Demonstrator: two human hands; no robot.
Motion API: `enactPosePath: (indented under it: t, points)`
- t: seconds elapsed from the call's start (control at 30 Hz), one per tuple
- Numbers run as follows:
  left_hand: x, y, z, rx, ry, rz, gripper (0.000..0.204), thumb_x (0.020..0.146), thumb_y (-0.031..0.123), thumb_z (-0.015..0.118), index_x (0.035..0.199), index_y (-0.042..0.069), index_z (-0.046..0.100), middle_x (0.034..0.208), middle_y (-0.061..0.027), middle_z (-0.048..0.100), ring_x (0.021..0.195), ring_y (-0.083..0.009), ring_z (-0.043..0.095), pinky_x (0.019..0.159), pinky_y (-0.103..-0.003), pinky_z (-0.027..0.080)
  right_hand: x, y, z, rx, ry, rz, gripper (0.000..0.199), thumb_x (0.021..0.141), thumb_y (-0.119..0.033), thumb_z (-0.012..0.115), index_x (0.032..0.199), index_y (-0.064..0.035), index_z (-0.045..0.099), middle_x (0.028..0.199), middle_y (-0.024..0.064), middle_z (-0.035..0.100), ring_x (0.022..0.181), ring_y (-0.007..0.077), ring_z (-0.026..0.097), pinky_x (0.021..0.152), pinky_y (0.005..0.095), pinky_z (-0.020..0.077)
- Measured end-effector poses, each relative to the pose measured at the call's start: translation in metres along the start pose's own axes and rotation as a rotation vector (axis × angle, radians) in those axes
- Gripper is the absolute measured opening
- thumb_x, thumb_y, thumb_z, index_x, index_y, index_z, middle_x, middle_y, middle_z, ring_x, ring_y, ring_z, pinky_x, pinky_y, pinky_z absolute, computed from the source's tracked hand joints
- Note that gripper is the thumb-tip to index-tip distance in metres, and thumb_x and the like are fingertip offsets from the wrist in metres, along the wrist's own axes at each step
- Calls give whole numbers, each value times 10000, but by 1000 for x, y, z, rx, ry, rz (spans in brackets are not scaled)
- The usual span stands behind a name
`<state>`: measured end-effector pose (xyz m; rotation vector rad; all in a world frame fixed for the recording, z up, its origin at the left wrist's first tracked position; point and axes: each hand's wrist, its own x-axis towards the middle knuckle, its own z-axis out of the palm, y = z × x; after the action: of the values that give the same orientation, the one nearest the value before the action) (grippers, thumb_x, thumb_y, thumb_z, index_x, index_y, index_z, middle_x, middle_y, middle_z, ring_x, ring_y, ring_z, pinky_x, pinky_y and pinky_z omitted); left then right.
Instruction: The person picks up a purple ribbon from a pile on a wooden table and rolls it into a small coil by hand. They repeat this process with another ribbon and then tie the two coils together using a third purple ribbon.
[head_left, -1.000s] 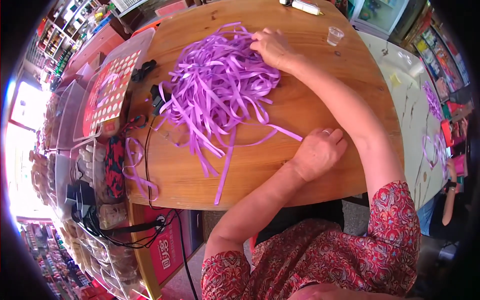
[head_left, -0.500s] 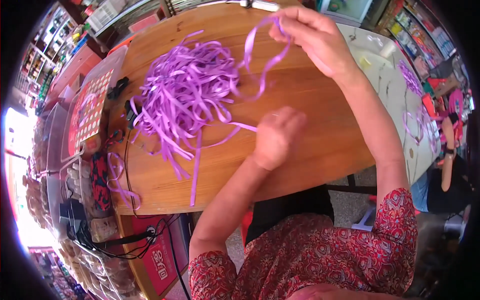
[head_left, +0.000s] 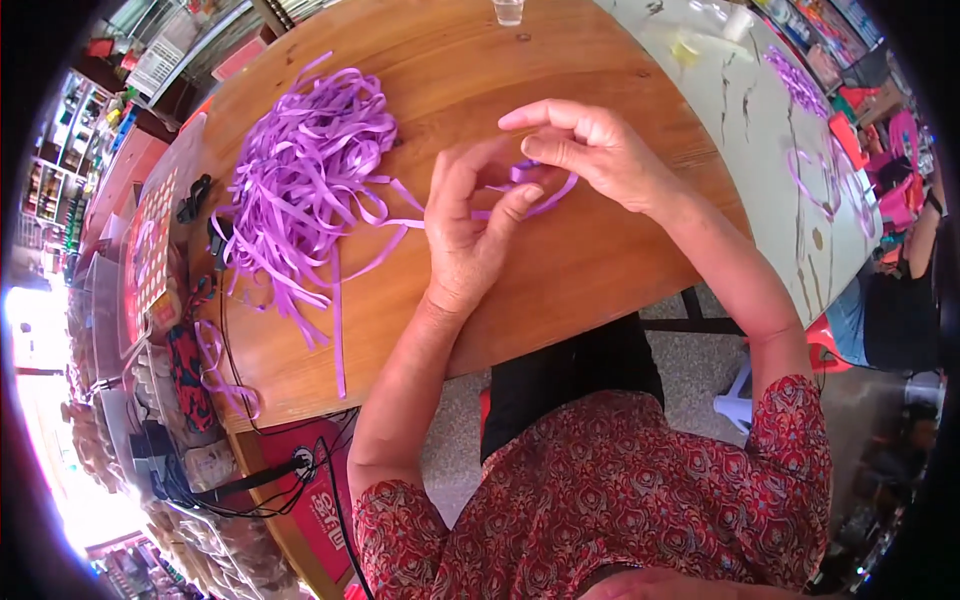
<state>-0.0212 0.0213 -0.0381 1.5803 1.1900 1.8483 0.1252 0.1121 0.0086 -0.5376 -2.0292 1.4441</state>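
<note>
A long purple ribbon (head_left: 385,250) runs from a tangled purple ribbon pile (head_left: 310,150) on the left of the wooden table to my left hand (head_left: 465,225). That hand is half curled around the ribbon, its thumb standing apart from the bent fingers. On the far side a loose loop of the ribbon comes out and arcs up beneath my right hand (head_left: 605,160). My right index finger is stretched out, with a gap between it and the thumb. Its other fingers are partly hidden, and the ribbon passes close behind them.
The wooden table (head_left: 610,270) carries a small clear cup (head_left: 508,12) at its far edge. Black cables (head_left: 240,370) and a plastic bin (head_left: 125,250) line the left. A marble-patterned table (head_left: 790,200) on the right holds more ribbon (head_left: 795,82). Another person's arm (head_left: 922,245) shows beyond it.
My right hand has come down and left toward my left hand, which has risen and moved left. The ribbon loop has dropped between them. My view has shifted, so the pile appears farther left.
</note>
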Motion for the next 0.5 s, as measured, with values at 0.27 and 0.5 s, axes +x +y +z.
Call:
enactPosePath:
  t: [0.27, 0.5]
  points:
    - [-2, -5, -9, 40, 20, -127, 166, 806, -21, 643, 967, 15, 630, 860, -47, 565, 750, -105, 542, 657, -212, 439, 6, 13, 3, 209, -142, 131, 332, 896, -220, 593, 1161, -22, 569, 806, 0, 607, 760, 57, 545, 687, 209, 434]
    - [1, 1, -15, 4, 118, -154, 143, 834, -54, 595, 948, 22, 636, 874, -7, 580, 772, -67, 514, 714, -192, 415, -2, 9, -7, 241, -212, 253, 299, 873, -192, 617, 1090, 14, 606, 784, 15, 601, 728, 79, 550, 695, 228, 454]
